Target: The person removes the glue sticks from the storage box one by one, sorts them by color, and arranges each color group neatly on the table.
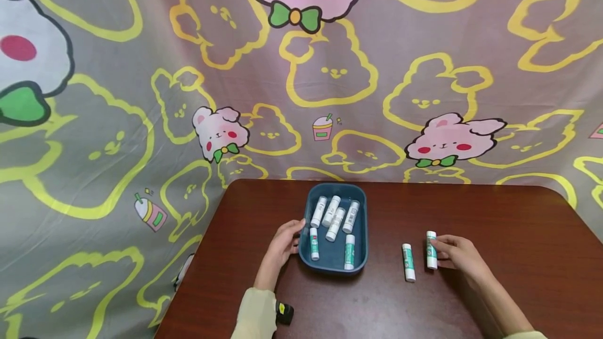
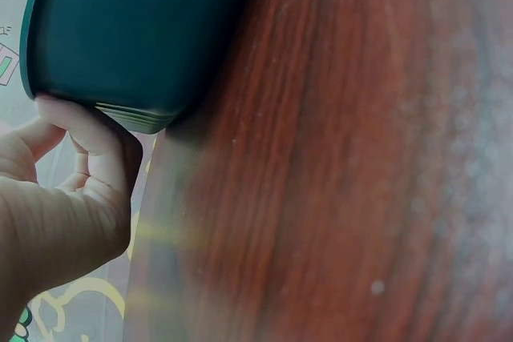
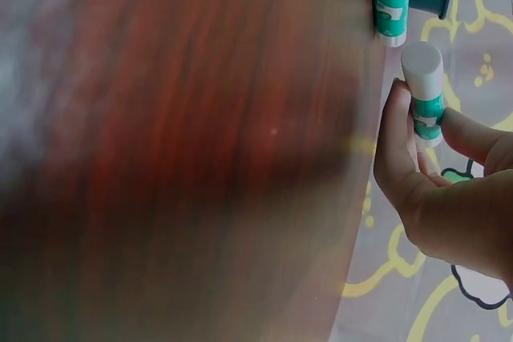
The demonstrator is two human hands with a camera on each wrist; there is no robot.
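Observation:
Between thumb and fingers, my right hand pinches a white-and-green glue stick. In the right wrist view this glue stick points its white end toward the camera. A second glue stick lies on the table just left of it. My left hand grips the left side of a dark blue plastic bin, its thumb at the rim. Inside the bin, several glue sticks lie loosely, such as a clear-and-white one at the right and a green-labelled one near the front.
The dark red-brown wooden table extends to the right of the bin. Behind it and on the left hangs a grey curtain with cartoon animals. A small black device sits at my left sleeve.

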